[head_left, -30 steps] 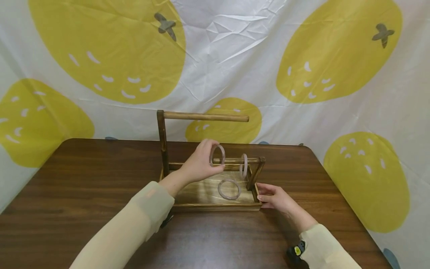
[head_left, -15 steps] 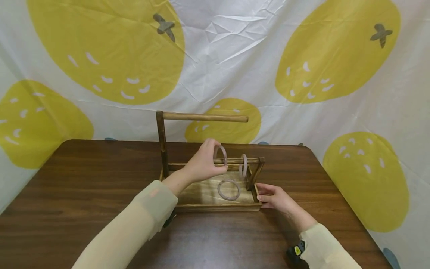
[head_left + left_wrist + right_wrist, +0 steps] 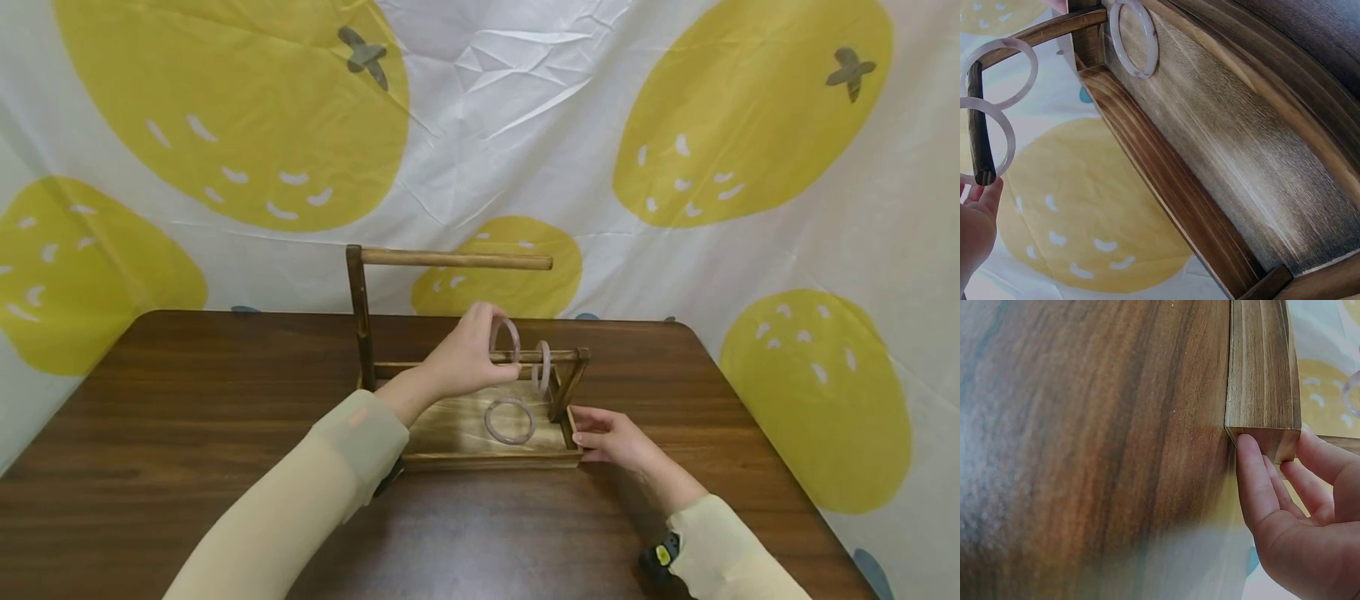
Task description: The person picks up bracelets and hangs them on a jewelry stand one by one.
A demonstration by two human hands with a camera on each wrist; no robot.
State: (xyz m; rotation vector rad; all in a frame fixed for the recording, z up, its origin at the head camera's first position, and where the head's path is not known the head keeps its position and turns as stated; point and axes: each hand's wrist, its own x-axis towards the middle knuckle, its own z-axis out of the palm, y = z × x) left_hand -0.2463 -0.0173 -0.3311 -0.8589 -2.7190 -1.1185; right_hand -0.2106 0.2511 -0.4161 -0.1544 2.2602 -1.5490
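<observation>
A wooden bangle rack has a tray base (image 3: 487, 460), a tall upper bar (image 3: 457, 260) and a short lower bar (image 3: 566, 356). My left hand (image 3: 465, 354) pinches a pale lilac bangle (image 3: 516, 337) between thumb and fingers. In the left wrist view the lower bar's free end (image 3: 984, 175) passes through this held bangle (image 3: 1012, 140). Farther along that bar hangs a second bangle (image 3: 546, 367). The third bangle (image 3: 487, 425) lies flat in the tray. My right hand (image 3: 615, 442) grips the tray's right end, fingertips on its outer face and edge.
A dark brown wooden table (image 3: 225, 400) bears the rack. Behind it hangs a white curtain (image 3: 517, 167) with large yellow fruit prints. The upper bar holds no bangle and reaches above my left hand.
My left hand has moved right with its bangle along the lower bar, closer to the hanging bangle. The right hand stays at the tray's end.
</observation>
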